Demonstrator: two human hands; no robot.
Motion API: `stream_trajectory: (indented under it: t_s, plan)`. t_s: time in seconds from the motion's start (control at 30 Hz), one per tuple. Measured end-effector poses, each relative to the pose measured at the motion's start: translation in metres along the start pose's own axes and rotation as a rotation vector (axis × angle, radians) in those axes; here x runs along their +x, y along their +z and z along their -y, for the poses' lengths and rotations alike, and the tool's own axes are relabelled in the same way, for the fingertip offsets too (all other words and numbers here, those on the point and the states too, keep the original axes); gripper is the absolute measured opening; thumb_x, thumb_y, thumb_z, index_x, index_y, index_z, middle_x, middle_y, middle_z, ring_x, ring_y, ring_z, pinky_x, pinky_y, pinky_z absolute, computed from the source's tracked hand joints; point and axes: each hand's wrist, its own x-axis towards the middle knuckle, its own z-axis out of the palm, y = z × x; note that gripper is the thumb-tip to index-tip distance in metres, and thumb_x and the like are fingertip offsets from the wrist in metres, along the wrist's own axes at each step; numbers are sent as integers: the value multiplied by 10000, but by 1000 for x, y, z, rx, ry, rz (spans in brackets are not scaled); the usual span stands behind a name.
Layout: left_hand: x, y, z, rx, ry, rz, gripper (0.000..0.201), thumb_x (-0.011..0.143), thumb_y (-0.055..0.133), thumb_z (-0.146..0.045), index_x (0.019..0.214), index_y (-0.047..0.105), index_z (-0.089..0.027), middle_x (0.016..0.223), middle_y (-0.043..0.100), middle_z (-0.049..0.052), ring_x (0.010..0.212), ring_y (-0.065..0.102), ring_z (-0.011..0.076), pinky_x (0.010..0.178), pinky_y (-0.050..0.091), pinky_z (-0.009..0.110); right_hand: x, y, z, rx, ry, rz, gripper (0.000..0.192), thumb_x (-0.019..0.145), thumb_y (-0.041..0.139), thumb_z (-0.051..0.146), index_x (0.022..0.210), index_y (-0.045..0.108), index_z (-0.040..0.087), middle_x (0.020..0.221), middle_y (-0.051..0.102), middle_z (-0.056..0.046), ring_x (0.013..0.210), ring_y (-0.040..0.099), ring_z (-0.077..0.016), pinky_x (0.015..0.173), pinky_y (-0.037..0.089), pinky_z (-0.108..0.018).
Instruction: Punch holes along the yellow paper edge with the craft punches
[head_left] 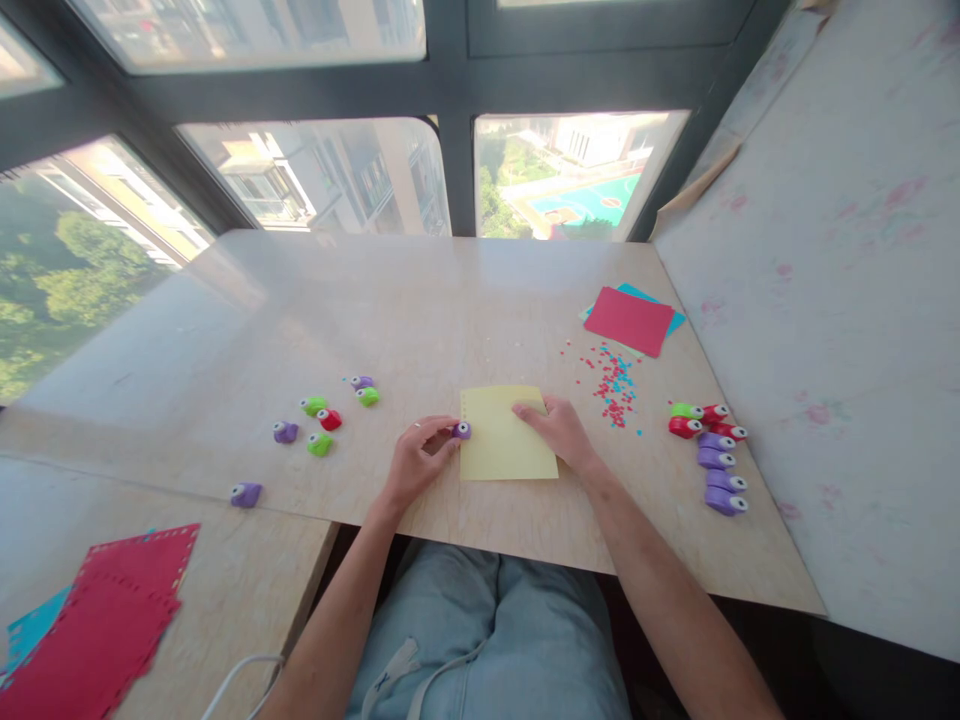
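Note:
A sheet of yellow paper [502,445] lies on the table in front of me, with a short row of small punched holes at the upper part of its left edge. My left hand [424,450] is closed on a small purple craft punch [462,430] set at that left edge. On the paper's upper right edge my right hand [559,425] grips the sheet, thumb on top; its other fingers are partly hidden. Left of my left hand stand several more punches, among them a red punch [329,418] and a green punch [320,444].
Small red and blue paper bits [616,385] are scattered right of the paper. Behind them is a stack of coloured sheets [630,320]. Several punches [716,458] line the right wall. Red sheets with punched edges [112,610] lie at the lower left, near a white cable [244,675].

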Motion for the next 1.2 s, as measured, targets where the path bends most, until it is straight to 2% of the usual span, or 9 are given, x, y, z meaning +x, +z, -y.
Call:
stream_trajectory:
  t_s: [1.2]
  plan:
    - [0, -1, -3, -14, -29, -2, 188, 840, 682, -267, 1019, 726, -229, 1077, 711, 77, 934, 679, 199, 863, 581, 364, -1, -1, 0, 44, 30, 24, 399, 803, 628, 497, 932, 728, 133, 805, 748, -104, 679, 693, -222, 483, 482, -248]
